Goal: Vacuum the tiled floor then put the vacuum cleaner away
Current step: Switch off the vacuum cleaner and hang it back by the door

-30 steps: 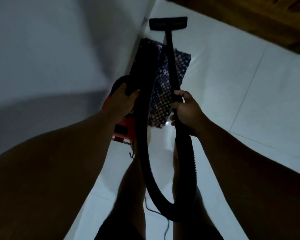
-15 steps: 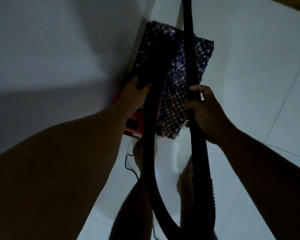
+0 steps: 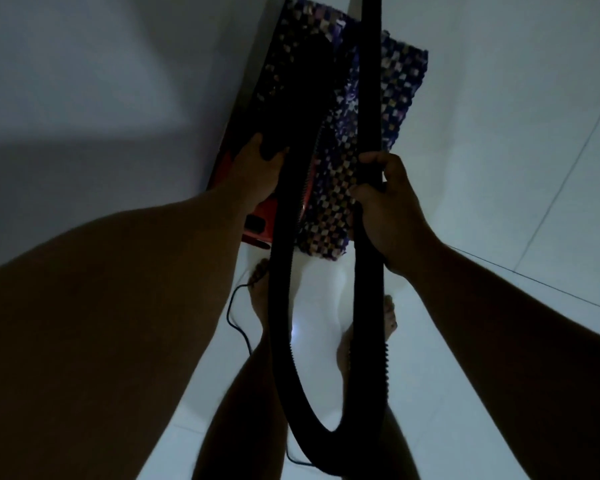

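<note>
Gripping vacuum body point(image 3: 262, 216) by the wall with left hand point(image 3: 257, 174), right hand point(image 3: 388, 206) clenching wand point(image 3: 371, 98); possibly risking tripping on looping hose point(image 3: 281, 306) and cord point(image 3: 238, 317) near feet.

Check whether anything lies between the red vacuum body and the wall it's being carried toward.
The vacuum body, held by the left hand, is already beside the wall. Only the patterned mat lies on the floor beneath; no other obstacle is visible.
</note>
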